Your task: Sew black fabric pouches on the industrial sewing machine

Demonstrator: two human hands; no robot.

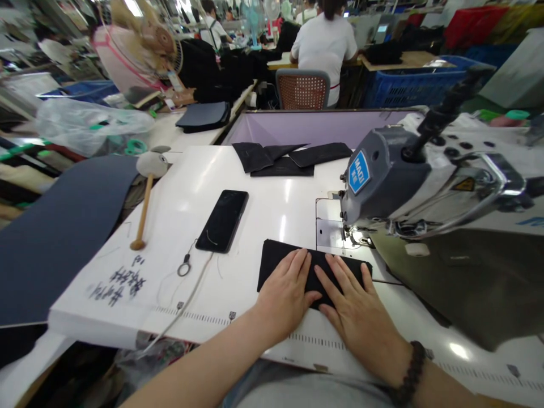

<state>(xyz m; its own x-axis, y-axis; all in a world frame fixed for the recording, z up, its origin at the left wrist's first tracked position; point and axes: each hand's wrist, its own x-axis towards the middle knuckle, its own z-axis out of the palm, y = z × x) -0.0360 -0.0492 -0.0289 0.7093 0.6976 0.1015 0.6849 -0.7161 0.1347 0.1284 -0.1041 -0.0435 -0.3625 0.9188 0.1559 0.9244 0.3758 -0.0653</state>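
A folded piece of black fabric (278,258) lies flat on the white sewing table (272,218), just in front of the sewing machine (382,181). My left hand (285,292) rests on its middle, fingers stretched out and pointing away from me. Fingers spread, my right hand (355,303) presses on the right part of the same piece. Neither hand grips it; part of the cloth is hidden under them. The needle area and presser foot (361,241) are lit, a little beyond the fabric's far right edge.
A phone (223,221) with a cable lies left of the fabric, beside a wooden-handled mallet (147,209). More black fabric pieces (284,161) lie at the table's far edge. Olive cloth (463,272) is under the machine's right side. A co-worker (325,42) sits beyond, back turned.
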